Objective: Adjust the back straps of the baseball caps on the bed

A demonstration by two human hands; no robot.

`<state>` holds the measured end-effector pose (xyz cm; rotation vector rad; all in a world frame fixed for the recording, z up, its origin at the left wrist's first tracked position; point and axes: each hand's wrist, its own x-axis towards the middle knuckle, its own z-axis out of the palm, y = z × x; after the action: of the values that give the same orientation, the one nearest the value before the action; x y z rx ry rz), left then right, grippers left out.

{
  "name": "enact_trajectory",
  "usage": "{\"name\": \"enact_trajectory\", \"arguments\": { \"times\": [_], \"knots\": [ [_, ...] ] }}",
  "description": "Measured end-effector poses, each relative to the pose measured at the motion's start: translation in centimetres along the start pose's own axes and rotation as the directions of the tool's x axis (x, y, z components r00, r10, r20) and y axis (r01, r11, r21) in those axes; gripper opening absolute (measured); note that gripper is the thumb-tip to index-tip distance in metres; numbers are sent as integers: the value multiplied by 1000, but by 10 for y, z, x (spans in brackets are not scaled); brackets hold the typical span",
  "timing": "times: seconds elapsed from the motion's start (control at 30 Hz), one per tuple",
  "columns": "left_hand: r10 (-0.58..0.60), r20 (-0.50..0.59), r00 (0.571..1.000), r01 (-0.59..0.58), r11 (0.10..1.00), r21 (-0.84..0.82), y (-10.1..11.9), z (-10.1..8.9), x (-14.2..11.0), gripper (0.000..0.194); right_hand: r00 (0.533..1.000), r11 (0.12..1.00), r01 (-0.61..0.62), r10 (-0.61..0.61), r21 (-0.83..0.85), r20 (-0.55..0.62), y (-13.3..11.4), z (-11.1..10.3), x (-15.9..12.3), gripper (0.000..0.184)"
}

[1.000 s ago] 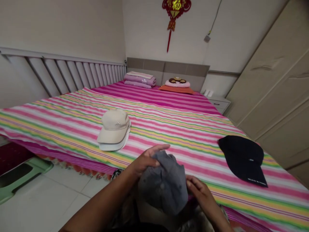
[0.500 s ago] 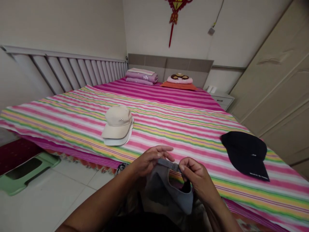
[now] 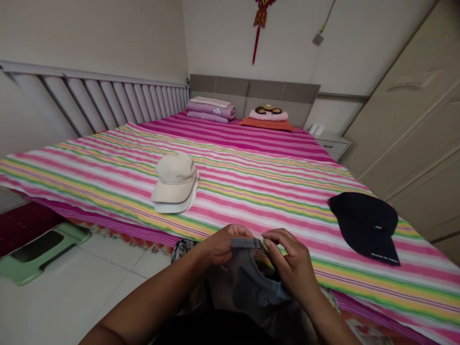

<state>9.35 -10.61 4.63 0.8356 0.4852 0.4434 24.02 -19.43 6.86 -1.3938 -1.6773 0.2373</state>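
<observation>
Pinching the rear strap of a grey cap [image 3: 251, 282], both hands work close to the person's body at the near edge of the bed [image 3: 251, 187]. The left hand [image 3: 221, 247] grips one end of the strap with fingers pressed together, and the right hand [image 3: 287, 261] nips the other end between thumb and forefinger, so the band is stretched flat between them. The cap hangs below the strap with its crown sagging and its open inside turned up, which keeps the band on top where both hands can reach it.

Farther out, on the left of the striped cover, a beige cap [image 3: 175, 178] sits stacked on a white one, brims pointing near. Well apart on the right lies a black cap [image 3: 364, 225], flat on the cover. A green stool [image 3: 39, 251] stands on the floor at the near left. At the far end, folded bedding [image 3: 211, 109] and a pillow [image 3: 268, 117] rest against the headboard, and a red knot ornament [image 3: 260, 19] hangs on the wall above.
</observation>
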Motion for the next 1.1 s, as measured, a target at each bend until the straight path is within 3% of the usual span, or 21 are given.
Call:
{"name": "enact_trajectory", "arguments": {
  "times": [0.07, 0.17, 0.63, 0.7, 0.77, 0.87, 0.97, 1.1],
  "knots": [
    [24, -26, 999, -24, 999, 25, 0, 0, 1, 18, 991, 985, 133, -131, -109, 31, -1, -1, -1, 14],
    [31, -51, 998, -28, 997, 66, 1, 0, 0, 19, 971, 947, 234, -215, -221, 107, -3, -1, -2, 17],
    [93, -93, 991, -59, 947, 315, 0, -7, -2, 24, 925, 775, 379, -315, -506, 210, -3, 7, -6, 20],
    [87, -69, 994, -57, 931, 360, 0, -5, -3, 23, 932, 766, 363, -303, -531, 200, 0, 8, -6, 19],
    [82, -53, 995, -57, 925, 375, 0, -3, -4, 23, 952, 817, 304, -245, -490, 181, 2, 8, -5, 21],
    [101, -80, 992, -69, 940, 335, 1, 0, -5, 23, 985, 938, 143, -105, -315, 135, 3, 4, -5, 22],
    [124, -83, 989, -89, 938, 336, 2, 1, -4, 24, 991, 984, 28, -3, -177, 137, -1, -1, -6, 17],
    [183, -52, 982, -143, 888, 437, 2, 0, -3, 23, 987, 975, 49, -14, -218, 158, -4, -1, -8, 16]
  ]
}}
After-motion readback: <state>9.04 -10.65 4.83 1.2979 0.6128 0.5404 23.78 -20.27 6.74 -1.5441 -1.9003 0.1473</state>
